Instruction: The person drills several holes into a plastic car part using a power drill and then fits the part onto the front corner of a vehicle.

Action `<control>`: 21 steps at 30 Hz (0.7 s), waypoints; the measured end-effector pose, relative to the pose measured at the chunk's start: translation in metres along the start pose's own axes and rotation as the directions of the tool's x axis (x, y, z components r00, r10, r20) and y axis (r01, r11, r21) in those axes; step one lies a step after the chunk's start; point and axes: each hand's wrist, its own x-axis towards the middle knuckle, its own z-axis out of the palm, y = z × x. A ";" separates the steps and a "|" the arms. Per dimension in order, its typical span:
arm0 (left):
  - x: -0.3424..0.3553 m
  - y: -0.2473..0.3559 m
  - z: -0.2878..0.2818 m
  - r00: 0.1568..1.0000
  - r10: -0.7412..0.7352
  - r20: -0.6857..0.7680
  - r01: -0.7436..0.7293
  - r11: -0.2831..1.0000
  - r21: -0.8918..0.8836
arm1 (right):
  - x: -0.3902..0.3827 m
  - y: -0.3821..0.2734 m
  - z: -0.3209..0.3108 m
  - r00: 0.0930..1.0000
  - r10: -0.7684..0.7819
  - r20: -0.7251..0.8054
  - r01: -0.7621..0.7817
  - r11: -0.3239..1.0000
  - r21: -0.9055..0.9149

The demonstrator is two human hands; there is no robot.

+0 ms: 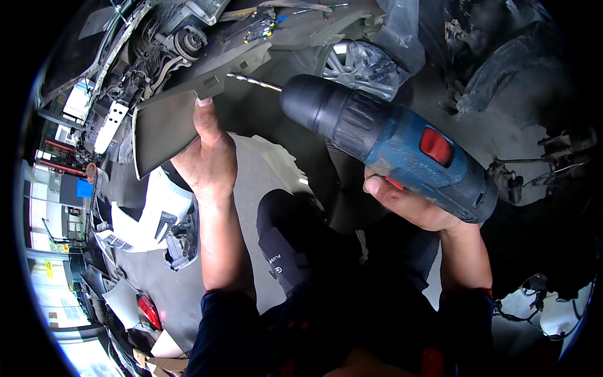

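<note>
My left hand (pixel 207 144) grips a curved olive-grey panel (pixel 164 129), thumb on its face below a flange with rectangular slots. My right hand (pixel 414 204) holds a blue and black cordless drill (pixel 402 147) with a red switch, fingers wrapped round its handle by the trigger. Its long silver bit (pixel 254 80) points left, the tip at the panel's flange near a slot; I cannot tell if they touch. The panel's wide arch curves down to the right behind the drill.
A stripped car front with brake disc (pixel 188 44), tools (pixel 260 28) and a plastic-wrapped wheel (pixel 352 66) lie beyond. Removed white bumper parts (pixel 151 220) and a red lamp (pixel 148 311) sit left on the grey floor (pixel 169 292). Wrapped parts (pixel 496 69) and metal pieces (pixel 515 176) are right.
</note>
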 end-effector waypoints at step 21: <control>0.006 0.000 0.005 0.989 0.132 -0.064 -0.135 0.990 -0.050 | -0.003 0.002 0.006 0.999 -0.005 -0.053 -0.004 0.983 -0.181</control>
